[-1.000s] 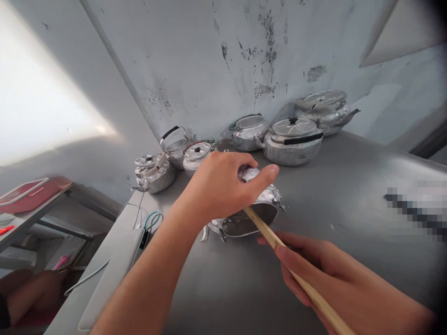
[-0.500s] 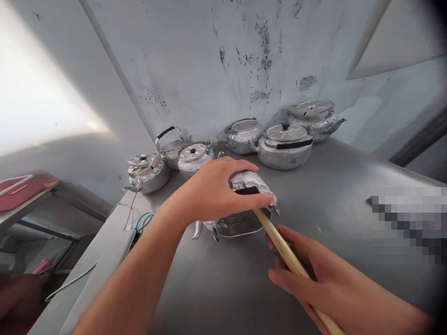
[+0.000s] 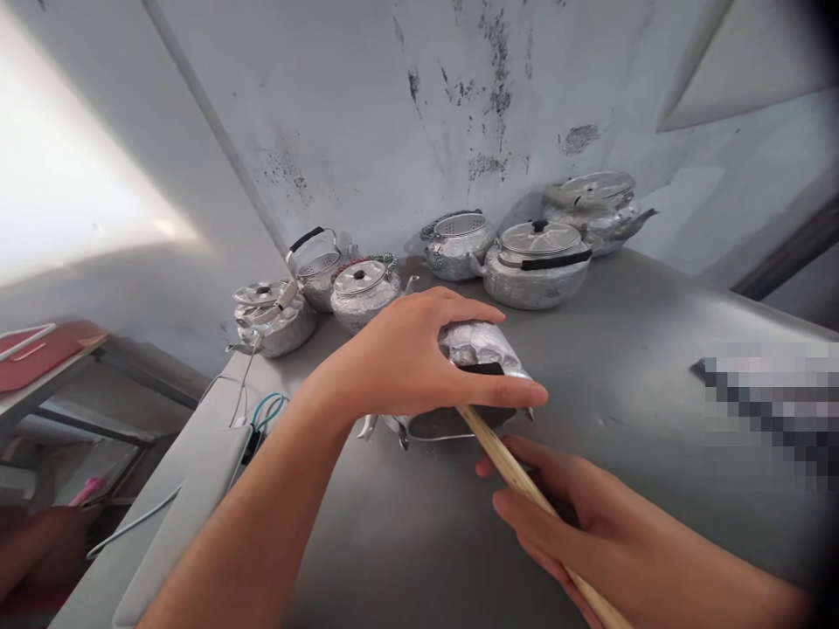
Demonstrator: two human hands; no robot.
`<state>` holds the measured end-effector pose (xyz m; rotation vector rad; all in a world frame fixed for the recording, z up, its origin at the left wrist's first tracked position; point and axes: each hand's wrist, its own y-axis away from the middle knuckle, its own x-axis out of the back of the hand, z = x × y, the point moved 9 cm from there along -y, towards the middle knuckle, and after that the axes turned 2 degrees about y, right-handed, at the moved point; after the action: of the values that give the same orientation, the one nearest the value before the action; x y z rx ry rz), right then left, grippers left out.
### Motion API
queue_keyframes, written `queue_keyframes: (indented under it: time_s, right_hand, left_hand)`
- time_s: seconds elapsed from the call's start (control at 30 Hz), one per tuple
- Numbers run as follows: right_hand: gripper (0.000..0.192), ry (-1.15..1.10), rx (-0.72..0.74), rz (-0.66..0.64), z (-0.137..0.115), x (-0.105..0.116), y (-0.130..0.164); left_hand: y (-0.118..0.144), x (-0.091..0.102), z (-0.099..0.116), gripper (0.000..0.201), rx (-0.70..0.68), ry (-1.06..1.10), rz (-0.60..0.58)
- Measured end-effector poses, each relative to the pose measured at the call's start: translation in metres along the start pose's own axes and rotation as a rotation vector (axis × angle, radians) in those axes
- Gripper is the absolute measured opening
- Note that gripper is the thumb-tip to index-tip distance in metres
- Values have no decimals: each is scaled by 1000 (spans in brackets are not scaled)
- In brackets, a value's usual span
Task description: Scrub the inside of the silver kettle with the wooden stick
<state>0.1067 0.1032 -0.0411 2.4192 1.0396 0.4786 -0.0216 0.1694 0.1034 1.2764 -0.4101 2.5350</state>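
Observation:
My left hand (image 3: pixel 410 362) grips a small silver kettle (image 3: pixel 475 345) lying on its side on the grey metal table (image 3: pixel 655 349), its open mouth facing me and its spout to the left. My thumb lies along the kettle's black handle. My right hand (image 3: pixel 577 524) holds a long wooden stick (image 3: pixel 517 476), whose far end reaches into the kettle's opening. The stick's tip is hidden inside the kettle and under my left thumb.
Several silver kettles stand along the stained wall: a large one with a black handle (image 3: pixel 537 262), another with a lid (image 3: pixel 360 293). Cables and a flat grey device (image 3: pixel 216 463) lie at the table's left edge. A red-topped bench (image 3: pixel 32 349) is at left.
My left hand has rolled the kettle so its black handle now lies under my thumb. The stick stays in the opening, and my right hand has shifted slightly left.

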Motion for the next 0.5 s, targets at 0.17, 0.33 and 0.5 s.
queue_keyframes:
  time_s: [0.17, 0.33, 0.5]
  right_hand:
    - [21, 0, -43, 36, -3, 3, 0]
    - [38, -56, -12, 33, -3, 4, -2]
    - [51, -69, 11, 35, 0, 4, -1]
  left_hand:
    - [0, 1, -2, 64, 16, 14, 5]
    - [-2, 1, -7, 58, 40, 39, 16]
    - [-3, 1, -13, 54, 68, 37, 12]
